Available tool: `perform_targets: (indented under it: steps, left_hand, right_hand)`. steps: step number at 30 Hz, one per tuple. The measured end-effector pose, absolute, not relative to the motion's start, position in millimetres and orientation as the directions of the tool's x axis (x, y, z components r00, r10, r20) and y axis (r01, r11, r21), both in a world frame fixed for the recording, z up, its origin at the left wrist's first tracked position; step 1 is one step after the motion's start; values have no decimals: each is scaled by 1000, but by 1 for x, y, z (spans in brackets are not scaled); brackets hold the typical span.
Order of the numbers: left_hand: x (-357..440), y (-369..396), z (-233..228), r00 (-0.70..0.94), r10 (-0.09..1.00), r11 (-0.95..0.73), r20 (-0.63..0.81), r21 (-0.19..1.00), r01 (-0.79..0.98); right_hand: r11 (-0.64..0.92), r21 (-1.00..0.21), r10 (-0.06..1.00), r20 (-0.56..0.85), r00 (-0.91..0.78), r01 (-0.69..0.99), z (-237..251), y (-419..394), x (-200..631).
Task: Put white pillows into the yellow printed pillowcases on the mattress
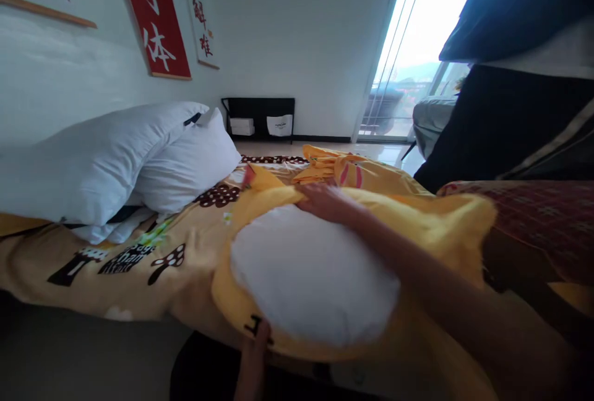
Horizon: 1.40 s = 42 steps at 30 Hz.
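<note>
Left fingers pinching the yellow cover's near edge, right fingers pressing flat: could slip, white pillow sliding out.

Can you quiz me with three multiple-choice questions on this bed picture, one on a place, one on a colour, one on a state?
1. Where do the two white pillows lie?
A. left by the wall
B. on the floor
C. on the black shelf

2. What colour is the case around the white pillow?
A. blue
B. yellow
C. green

3. How is that pillow?
A. fully covered
B. bare, no case
C. partly in the case

Answers: 1 A, they rest on the bed's left; 2 B, yellow cloth rings it; 3 C, the left hand grips the edge, the right hand presses on top.
</note>
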<state>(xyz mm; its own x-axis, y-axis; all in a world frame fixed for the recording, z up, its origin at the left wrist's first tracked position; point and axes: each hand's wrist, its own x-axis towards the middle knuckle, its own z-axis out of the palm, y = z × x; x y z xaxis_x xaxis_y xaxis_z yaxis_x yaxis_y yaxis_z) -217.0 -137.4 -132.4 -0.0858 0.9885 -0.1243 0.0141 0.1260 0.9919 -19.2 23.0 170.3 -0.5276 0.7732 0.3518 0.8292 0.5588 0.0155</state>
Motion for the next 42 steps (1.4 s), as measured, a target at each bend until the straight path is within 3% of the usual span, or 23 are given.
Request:
perform_targets:
  steps: [3,6,8,10,12,15,23,27,32,37,42]
  left_hand:
    - [-254,-154,-103,-19,1000,-3,10,939,344]
    - [-298,-158,-45,68,954,-288,294,820,495]
    - [-315,-147,-7,117,863,-465,492,681,565]
    - [-319,-125,19,265,759,-601,595,484,636]
    - [-314,-98,31,404,712,-652,574,326,685]
    - [-302,-66,33,522,718,-667,461,239,706]
    - [-287,-54,44,678,709,-703,195,263,661]
    - [-291,-56,37,688,696,-716,207,280,640]
    - [-313,-49,32,658,710,-694,252,411,592]
    - [-303,-61,48,727,661,-741,188,318,591]
    - [-280,-92,47,754,643,-742,132,350,572]
  right_hand:
    - [540,-30,810,288,-510,841,108,63,-3]
    - [601,-58,774,292,-562,797,99,74,-12]
    - [672,-70,719,296,-628,737,108,62,-26]
    - [753,-72,645,278,-712,654,116,37,-40]
    - [830,-58,552,222,-804,555,117,7,-50]
    - [872,-45,489,108,-866,487,111,-22,-54]
    - [840,-71,538,-11,-843,538,117,-8,-47]
    - [844,-59,533,-16,-846,532,113,-13,-48]
    - [843,-107,534,52,-844,527,106,-24,-37]
    - [859,-132,508,87,-857,495,109,-31,-27]
    - [856,-130,513,83,-855,501,101,-20,-32]
